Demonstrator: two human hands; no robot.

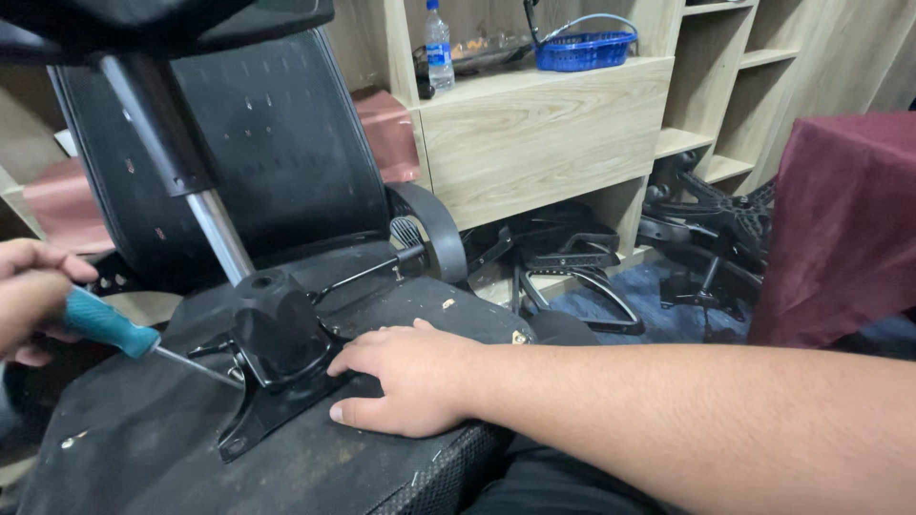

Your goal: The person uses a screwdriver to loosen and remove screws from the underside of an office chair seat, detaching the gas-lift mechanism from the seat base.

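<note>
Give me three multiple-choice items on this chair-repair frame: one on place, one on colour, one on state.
1. Where does the right hand rest?
A. On the upturned seat underside, beside the black mechanism plate
B. On the blue basket
C. On the maroon cloth

2. What colour is the handle of the screwdriver?
A. Red
B. Teal blue
C. Yellow

3. How is the left hand?
A. Open and empty
B. Flat on the seat
C. Closed round the screwdriver handle

Answers:
1. A: the palm lies flat on the dark seat bottom, fingers against the plate.
2. B: the grip sticking out of the fist is teal blue.
3. C: the fingers wrap the handle, with the metal shaft pointing at the plate.
</note>
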